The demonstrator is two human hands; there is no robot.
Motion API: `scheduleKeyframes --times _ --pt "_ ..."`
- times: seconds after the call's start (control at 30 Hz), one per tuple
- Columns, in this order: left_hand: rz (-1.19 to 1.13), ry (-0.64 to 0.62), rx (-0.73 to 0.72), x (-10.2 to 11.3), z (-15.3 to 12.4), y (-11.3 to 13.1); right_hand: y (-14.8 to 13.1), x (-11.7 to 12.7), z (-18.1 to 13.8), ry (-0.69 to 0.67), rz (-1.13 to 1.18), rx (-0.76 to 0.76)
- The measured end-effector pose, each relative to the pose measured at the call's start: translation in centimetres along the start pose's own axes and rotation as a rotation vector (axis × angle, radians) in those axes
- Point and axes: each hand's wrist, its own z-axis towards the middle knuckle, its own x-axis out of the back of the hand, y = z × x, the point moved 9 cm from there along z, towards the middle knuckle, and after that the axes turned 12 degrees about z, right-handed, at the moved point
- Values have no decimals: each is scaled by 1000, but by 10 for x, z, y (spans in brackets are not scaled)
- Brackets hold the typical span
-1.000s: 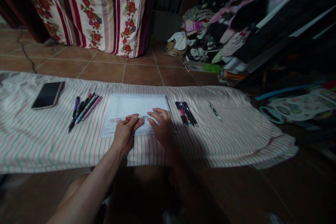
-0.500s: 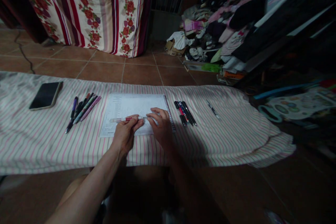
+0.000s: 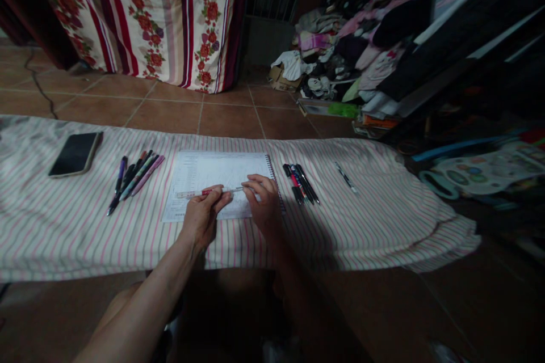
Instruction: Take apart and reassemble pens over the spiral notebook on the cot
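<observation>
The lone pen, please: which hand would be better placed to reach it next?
Probably the right hand: it is nearer the lone pen, while the left hand holds the red-and-white pen.

Pen | red and whitish | held crosswise | over spiral notebook

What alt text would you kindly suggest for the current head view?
A person's left hand holds a red-and-white pen above a spiral notebook, with the right hand at its thin end. On the striped cloth, pens lie on both sides, with a phone at far left.
</observation>
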Motion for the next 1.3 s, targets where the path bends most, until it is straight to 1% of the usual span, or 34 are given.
scheduleKeyframes --times 0.13,0.33,0.5,0.73,0.93,1.1,1.3 --pt "-5 13 11 0 -1 1 2 2 0 19 11 -25" --pt "-22 14 -4 1 0 1 0 4 0 27 13 -4" --pt "-33 -6 -26 2 1 3 5 4 -1 33 29 -44" --pt "-9 23 -11 7 1 7 14 3 -2 29 52 -95" --pt "47 19 10 7 -4 12 13 3 -2 42 62 -87" --pt "16 -16 54 6 -6 11 14 3 -1 33 81 -90" --pt "-16 19 17 11 -3 16 12 4 0 31 76 -46"
